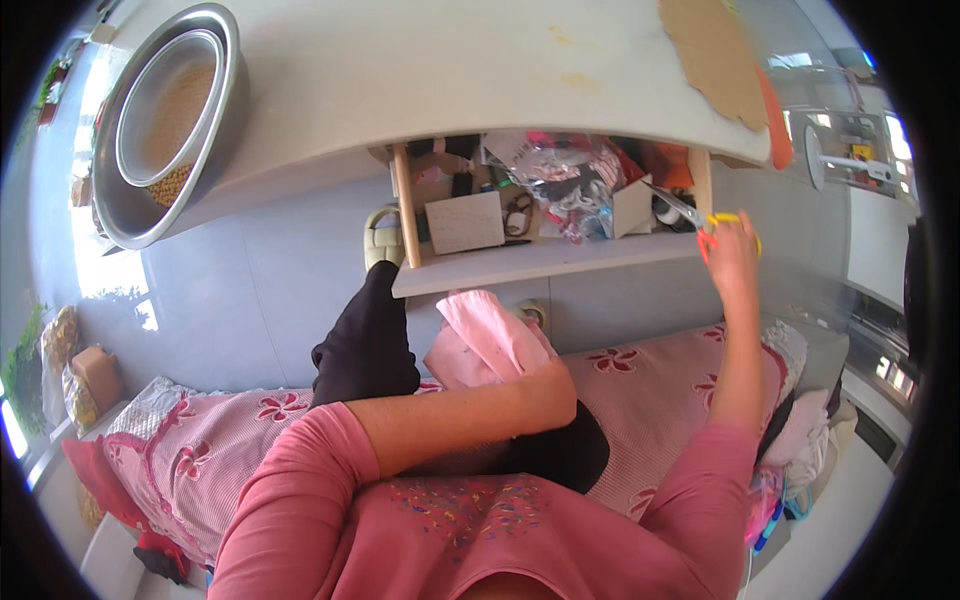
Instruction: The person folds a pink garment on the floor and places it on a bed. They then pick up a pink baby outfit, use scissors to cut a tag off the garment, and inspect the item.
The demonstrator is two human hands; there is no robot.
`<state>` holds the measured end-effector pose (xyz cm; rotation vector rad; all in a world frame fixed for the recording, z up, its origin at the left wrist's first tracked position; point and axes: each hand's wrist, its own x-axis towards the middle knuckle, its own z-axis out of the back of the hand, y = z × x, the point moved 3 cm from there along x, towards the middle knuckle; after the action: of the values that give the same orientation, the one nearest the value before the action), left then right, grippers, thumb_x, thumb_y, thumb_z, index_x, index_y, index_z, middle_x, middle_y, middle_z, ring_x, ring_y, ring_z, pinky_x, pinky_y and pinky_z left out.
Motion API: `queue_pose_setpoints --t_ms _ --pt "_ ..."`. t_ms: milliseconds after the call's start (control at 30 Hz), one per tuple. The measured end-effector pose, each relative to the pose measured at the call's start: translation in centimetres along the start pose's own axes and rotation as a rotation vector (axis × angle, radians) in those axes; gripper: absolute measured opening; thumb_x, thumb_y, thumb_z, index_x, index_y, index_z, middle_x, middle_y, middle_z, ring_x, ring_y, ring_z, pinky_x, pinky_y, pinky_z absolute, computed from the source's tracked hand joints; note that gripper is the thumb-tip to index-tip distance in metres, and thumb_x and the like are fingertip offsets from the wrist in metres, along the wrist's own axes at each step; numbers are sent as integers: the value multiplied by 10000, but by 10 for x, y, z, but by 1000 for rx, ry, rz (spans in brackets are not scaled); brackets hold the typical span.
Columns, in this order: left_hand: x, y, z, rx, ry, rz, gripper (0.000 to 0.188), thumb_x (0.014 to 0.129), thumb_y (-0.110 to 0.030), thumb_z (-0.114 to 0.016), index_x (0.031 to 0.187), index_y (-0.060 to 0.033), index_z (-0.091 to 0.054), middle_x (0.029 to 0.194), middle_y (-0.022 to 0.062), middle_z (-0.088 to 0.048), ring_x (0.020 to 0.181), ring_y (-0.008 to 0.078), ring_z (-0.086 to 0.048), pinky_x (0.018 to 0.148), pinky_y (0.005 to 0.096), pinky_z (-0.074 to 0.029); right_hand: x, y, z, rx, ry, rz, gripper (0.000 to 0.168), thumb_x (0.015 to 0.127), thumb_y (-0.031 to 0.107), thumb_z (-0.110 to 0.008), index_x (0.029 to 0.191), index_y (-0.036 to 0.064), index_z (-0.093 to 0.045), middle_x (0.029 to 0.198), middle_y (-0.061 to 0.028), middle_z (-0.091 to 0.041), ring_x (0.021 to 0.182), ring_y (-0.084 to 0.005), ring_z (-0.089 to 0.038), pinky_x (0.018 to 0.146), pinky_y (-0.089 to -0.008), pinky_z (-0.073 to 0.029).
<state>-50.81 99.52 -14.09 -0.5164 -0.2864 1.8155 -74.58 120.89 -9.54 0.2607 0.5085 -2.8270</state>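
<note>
My right hand (733, 251) grips a pair of scissors (686, 210) by red and yellow handles, at the right end of an open drawer (555, 266). The metal blades point up and left over the drawer's contents. Light pink cloth (487, 337) lies in front of the drawer, over my lap. My left forearm crosses my body, and its wrist bends in at this cloth. The fingers of my left hand (551, 379) are hidden by the cloth, so their hold cannot be seen.
In the drawer lie a white card (465, 223), plastic bags (574, 176) and small items. On the white table (450, 75) stand a metal basin (229, 112) holding a bowl and beige beans (171, 187), and torn cardboard (712, 64). A flowered pink cover (637, 390) lies under me.
</note>
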Motion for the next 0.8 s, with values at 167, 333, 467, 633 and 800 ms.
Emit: queue_pose_setpoints --t_ms 167,333,467,633,800 --pt "-6 2 7 -19 -92 -85 186 755 -254 -610 654 -107 -663 679 63 -647 662 220 -630 494 360 -400 -179 -36 9 399 -223 -207 138 769 54 -623 726 -5 -506 918 -227 -581 910 -371 -547 817 -414 -423" --pt "12 4 -9 32 89 -261 198 807 -236 -619 777 -48 -672 735 107 -648 687 262 -622 578 361 -430 -413 -19 -39 609 -145 -687 101 811 28 -593 765 -21 -518 723 -117 -539 674 -212 -521 623 -327 -425" --pt "-22 44 16 -673 -186 -520 229 813 -238 -587 808 -16 -642 749 132 -623 731 303 -618 640 388 -467 -498 75 -16 840 -95 -1025 64 770 -10 -606 790 -13 -545 743 -124 -543 763 -239 -549 721 -345 -436" --pt "-1 11 25 -181 -51 -72 223 738 -233 -600 849 -43 -637 768 145 -610 784 304 -625 646 413 -480 -530 132 10 459 -165 -1027 120 711 -1 -630 774 7 -528 790 -138 -544 860 -302 -524 808 -377 -411" --pt "-13 14 56 -333 -122 -70 170 780 -231 -603 819 -69 -635 747 137 -605 763 281 -616 633 407 -471 -576 149 -1 334 -141 -1044 84 718 0 -576 784 2 -524 913 -186 -514 1050 -371 -437 936 -447 -327"
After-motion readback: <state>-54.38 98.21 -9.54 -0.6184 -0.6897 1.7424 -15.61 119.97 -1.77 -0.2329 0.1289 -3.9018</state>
